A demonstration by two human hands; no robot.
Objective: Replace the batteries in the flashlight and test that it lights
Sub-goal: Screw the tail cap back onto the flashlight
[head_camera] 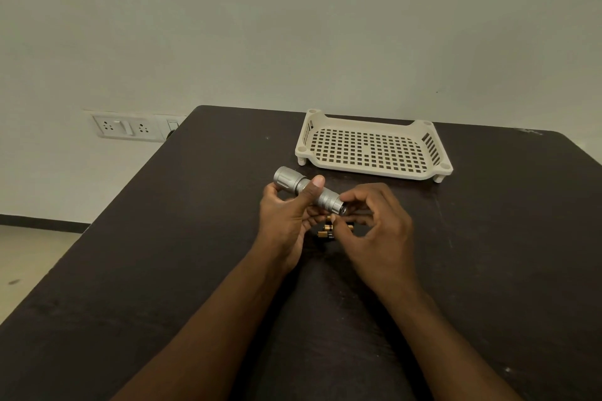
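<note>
Over the counter (163, 270), the left hand (286, 215) gripped the flashlight (309, 190); the right hand (374, 221), fingers curled, worked its tail end above loose batteries (327, 233), its hold unclear. Loading cells probably came next.

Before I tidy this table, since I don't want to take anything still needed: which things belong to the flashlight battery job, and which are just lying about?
Part of the job:
- flashlight, gripped by the left hand
- batteries on the table
- right hand, fingers at the flashlight's tail end

Just lying about:
- cream basket, nothing in it
- wall sockets
</note>
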